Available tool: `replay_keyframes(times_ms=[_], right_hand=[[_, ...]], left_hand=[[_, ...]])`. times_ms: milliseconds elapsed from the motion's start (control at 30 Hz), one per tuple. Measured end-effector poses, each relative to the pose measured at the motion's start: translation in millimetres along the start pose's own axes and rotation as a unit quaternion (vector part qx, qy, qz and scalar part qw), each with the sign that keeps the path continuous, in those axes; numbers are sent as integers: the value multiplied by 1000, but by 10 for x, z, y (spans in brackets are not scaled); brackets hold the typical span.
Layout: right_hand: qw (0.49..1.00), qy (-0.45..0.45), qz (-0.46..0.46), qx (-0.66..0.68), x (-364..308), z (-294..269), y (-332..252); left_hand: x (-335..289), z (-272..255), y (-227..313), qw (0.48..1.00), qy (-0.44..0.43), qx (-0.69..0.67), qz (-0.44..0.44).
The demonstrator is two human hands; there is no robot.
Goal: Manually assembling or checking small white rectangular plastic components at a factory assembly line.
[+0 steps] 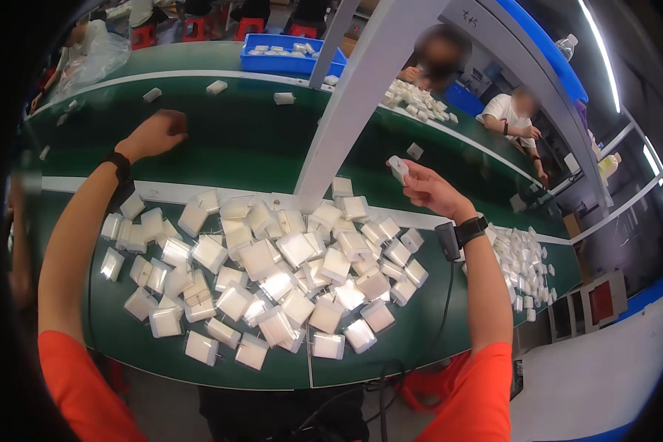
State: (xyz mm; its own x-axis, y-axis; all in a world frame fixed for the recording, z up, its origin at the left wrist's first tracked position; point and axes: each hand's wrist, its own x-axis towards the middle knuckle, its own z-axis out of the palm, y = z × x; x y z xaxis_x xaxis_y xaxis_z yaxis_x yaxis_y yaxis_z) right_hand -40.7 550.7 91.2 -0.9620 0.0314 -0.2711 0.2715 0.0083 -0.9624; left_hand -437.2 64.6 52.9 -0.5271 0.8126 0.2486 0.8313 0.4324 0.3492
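Note:
My right hand (429, 189) is raised over the green belt and holds one small white block (398, 169) between its fingertips. My left hand (157, 133) reaches far out over the dark green conveyor (236, 140), its fingers curled; whether it holds anything cannot be seen. Between my forearms lies a big heap of white square blocks in clear wrap (272, 272) on the near green table. Both wrists wear black bands, and a small black device (448, 241) hangs from the right one.
A slanted white post (353, 103) rises from the table's middle. A blue tray (291, 55) with white blocks sits at the far side. A second pile of small white blocks (527, 269) lies at right. Other people sit across the belt at upper right.

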Motion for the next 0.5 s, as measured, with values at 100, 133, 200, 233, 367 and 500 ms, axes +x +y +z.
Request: replay_keyframes(times_ms=[100,133,200,233,367,500], right_hand=[[999,-21,30,-4,-49,-105,-38],[998,-24,49,-11,-60,-147,-42],[999,-11,39,-12,-80,-144,-43],[1000,4,27,-12,-84,-140,-41],[1000,-6,14,4,-62,-64,-55],[999,17,31,-23,16,177,-227]], left_hand=[[-7,34,-5,1000,6,-3,-2],[-17,33,-13,1000,7,-1,-4],[-50,31,29,1000,4,2,-8],[-59,30,48,1000,1,6,-11],[-106,48,-42,1000,-7,12,-11],[-184,75,-199,999,23,22,5]])
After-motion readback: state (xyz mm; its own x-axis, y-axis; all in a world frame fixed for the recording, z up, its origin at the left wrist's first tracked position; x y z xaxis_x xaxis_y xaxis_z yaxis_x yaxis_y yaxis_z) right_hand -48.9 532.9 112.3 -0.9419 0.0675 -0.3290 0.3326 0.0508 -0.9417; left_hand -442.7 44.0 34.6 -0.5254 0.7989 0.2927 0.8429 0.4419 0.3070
